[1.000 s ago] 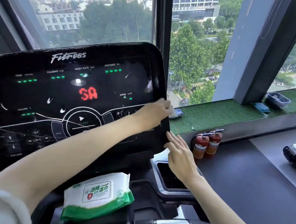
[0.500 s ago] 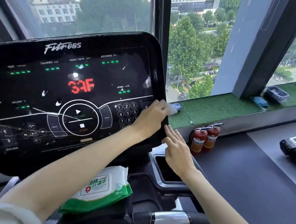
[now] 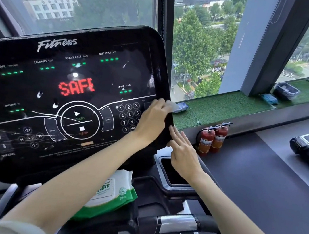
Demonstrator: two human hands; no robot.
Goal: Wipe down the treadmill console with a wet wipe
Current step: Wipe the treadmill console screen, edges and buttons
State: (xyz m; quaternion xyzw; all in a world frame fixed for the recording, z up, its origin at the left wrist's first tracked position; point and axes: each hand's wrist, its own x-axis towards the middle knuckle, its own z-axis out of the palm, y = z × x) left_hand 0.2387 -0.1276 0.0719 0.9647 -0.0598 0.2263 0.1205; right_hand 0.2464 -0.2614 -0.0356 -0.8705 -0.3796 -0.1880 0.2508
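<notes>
Across the left half, black treadmill console (image 3: 65,107), tilted, "SAFE" lit red mid-screen. Below its bottom edge, green-white wipe pack (image 3: 112,193) on the ledge, partly hidden by the left forearm. Left arm runs diagonally from the bottom-left corner up to the console's right edge. Left hand (image 3: 152,120) back-up over the keypad zone, fingers bent over a wet wipe (image 3: 171,105) and holding it against the panel; white corner pokes past the fingertips at the console rim. Right arm comes up from bottom right. Right hand (image 3: 183,152) palm down, fingers straight and slightly spread, holding nothing, tips touching the console's lower-right edge, above the cup holder (image 3: 165,164). Further right, two red fire extinguishers (image 3: 212,140) upright against the sill.
</notes>
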